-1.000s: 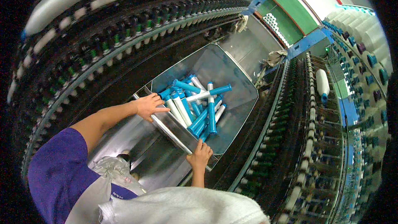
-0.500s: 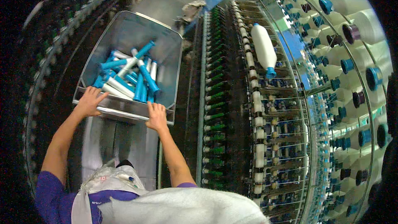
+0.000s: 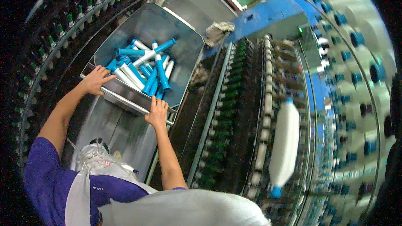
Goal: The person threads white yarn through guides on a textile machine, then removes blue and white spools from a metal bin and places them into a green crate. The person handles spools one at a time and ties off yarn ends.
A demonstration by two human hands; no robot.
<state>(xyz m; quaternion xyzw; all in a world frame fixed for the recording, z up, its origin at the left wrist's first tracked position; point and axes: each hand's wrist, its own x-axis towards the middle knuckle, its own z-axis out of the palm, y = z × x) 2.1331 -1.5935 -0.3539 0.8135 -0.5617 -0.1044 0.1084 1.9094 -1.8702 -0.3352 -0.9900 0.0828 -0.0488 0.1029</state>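
- The bin (image 3: pixel 184 54) is a grey sheet-metal trough on a metal track (image 3: pixel 113 129), in the aisle between two long spinning frames. It sits just ahead of the person, with its near rim at the hands.
- Inside lies a loose heap of tubes (image 3: pixel 144 69), blue and white, crossed over one another toward the near left corner. The far half of the floor is bare.
- The left hand (image 3: pixel 95 80) lies flat on the near rim at the left corner, fingers spread and not curled under. It presses rather than clasps.
- The right hand (image 3: pixel 157 112) rests on the rail (image 3: pixel 125 102) along the near edge, fingers over the top. I cannot tell whether they wrap it.
- Handling, as I judge it: the bin is stiff and will not flex, and is fairly heavy for its thin walls. Its smooth metal is likely slick, and the sheet edges may be sharp.
- The rail is the best hold, one hand near each end so the bin stays square.
- The tubes look light, hard and smooth, so they would roll and slide if the bin tips or jerks.
- To the right, a full white bobbin (image 3: pixel 284 142) stands out from the frame (image 3: pixel 234 113), well clear of the hands.
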